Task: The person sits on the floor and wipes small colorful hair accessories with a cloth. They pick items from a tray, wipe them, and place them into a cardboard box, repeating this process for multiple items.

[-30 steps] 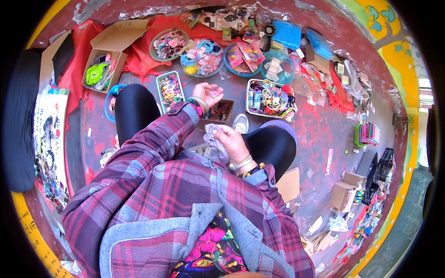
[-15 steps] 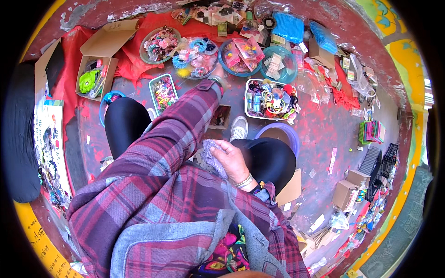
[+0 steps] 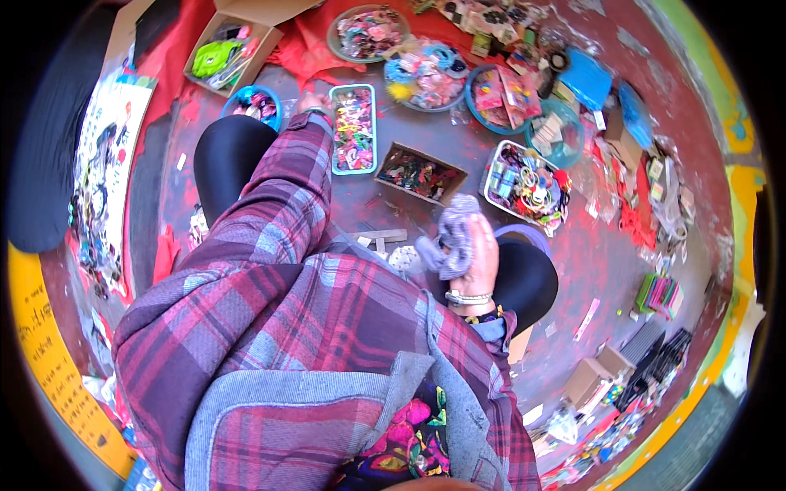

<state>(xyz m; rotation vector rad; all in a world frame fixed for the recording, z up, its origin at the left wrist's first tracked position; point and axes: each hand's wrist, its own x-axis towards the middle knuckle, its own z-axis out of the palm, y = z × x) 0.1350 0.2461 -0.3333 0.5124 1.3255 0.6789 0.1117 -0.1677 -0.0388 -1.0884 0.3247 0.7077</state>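
Note:
My right hand (image 3: pixel 483 266) is closed round a crumpled purple-grey cloth (image 3: pixel 458 229) above my right thigh. My left hand (image 3: pixel 313 102) is stretched far forward, past my left knee. It lies between a blue round basket of small colourful things (image 3: pixel 276 105) and a pale green-rimmed oblong tray (image 3: pixel 374 131) full of bright hair accessories. The left fingers are small and partly hidden behind the cuff, so their grip does not show. An open cardboard box (image 3: pixel 452 193) of dark mixed trinkets sits between the tray and the cloth.
Round baskets of hair ties (image 3: pixel 370 56) line the back beside a red cloth (image 3: pixel 307 49). A white basket of hair bands (image 3: pixel 490 184) is right of the box, with a purple tub (image 3: pixel 534 235) by my right knee. A carton (image 3: pixel 266 45) holds a lime-green item.
My left hand has moved left from the round baskets to beside the oblong tray. The right hand has lifted the cloth forward and right. The whole view has shifted and turned.

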